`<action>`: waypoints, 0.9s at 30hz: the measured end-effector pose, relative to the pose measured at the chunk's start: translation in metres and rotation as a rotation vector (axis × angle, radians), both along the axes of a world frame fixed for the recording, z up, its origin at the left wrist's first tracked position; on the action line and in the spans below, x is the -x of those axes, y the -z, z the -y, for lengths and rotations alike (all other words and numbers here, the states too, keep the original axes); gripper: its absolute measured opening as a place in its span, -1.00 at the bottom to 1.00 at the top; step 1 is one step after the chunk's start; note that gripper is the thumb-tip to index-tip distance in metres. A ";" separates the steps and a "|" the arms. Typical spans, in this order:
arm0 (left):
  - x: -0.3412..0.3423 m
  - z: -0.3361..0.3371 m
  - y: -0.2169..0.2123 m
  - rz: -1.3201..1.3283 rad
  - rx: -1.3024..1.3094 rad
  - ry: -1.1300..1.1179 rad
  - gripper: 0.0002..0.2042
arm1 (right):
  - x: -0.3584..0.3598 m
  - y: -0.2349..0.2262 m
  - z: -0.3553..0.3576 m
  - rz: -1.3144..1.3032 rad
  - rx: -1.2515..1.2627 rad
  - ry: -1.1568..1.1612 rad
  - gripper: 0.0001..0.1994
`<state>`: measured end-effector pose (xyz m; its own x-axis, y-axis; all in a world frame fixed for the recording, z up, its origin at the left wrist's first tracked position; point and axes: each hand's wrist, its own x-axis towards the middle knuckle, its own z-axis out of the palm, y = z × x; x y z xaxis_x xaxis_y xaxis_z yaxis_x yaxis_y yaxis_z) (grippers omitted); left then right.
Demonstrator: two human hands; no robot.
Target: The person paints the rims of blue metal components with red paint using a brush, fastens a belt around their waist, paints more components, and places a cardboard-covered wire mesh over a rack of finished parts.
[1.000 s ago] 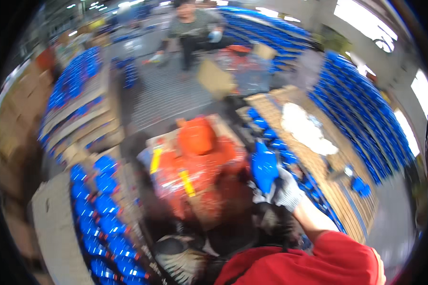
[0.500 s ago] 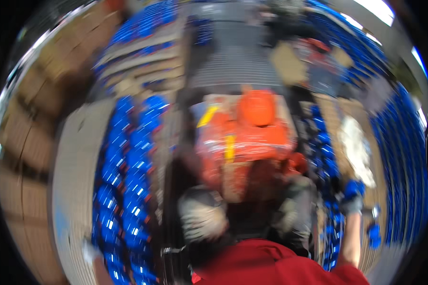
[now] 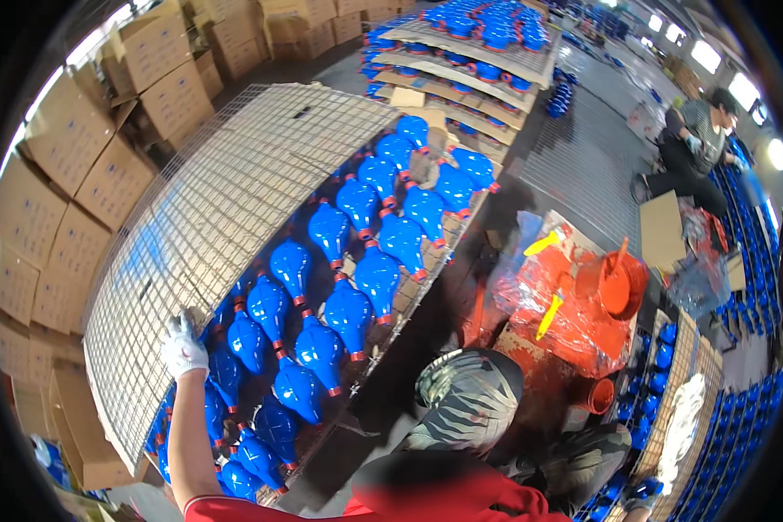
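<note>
My left hand (image 3: 184, 350), in a pale glove, rests with its fingers apart at the edge of a wire mesh sheet (image 3: 226, 183). The mesh lies over a cardboard-covered surface. Beside that hand, rows of glossy blue bulb-shaped parts (image 3: 320, 350) with red ends lie on the left rack. At the lower right my right hand (image 3: 639, 503), also gloved, is partly cut off by the picture's edge. It appears closed on a small blue part (image 3: 649, 487), above another rack of blue parts; its fingers barely show.
Ahead of my knees stands a red-smeared, plastic-covered stand with a red bucket (image 3: 619, 287), yellow-handled brushes (image 3: 550, 317) and a red cup (image 3: 593, 396). Cardboard boxes (image 3: 70, 130) line the left. White cloth (image 3: 683, 426) lies on the right rack. Another person (image 3: 692, 148) sits farther right.
My view has swung left toward the left rack and is sharper. My left hand has moved forward onto the mesh's edge. My right hand now shows lower, near the picture's rim.
</note>
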<state>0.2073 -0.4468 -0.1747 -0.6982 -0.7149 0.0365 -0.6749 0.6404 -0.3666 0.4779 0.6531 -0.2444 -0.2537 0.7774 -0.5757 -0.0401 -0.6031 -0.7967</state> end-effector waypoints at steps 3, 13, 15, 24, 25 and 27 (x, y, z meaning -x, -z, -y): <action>-0.003 -0.004 -0.008 -0.089 0.010 0.063 -0.36 | 0.056 0.002 0.009 0.068 -0.115 -0.109 -0.69; -0.020 0.024 0.015 -0.221 0.044 0.242 -0.48 | 0.172 -0.044 0.024 0.241 -0.584 -0.387 -0.68; -0.034 0.031 0.015 -0.350 0.016 0.240 -0.49 | 0.188 -0.041 0.051 0.270 -0.664 -0.426 -0.68; -0.029 0.025 0.013 -0.411 -0.023 0.256 -0.52 | 0.176 -0.080 0.063 0.428 -1.077 -0.436 -0.67; -0.029 0.024 0.013 -0.413 -0.021 0.260 -0.52 | 0.177 -0.077 0.065 0.428 -1.075 -0.432 -0.67; -0.031 0.025 0.013 -0.430 0.029 0.288 -0.53 | 0.183 -0.069 0.070 0.497 -0.954 -0.435 -0.63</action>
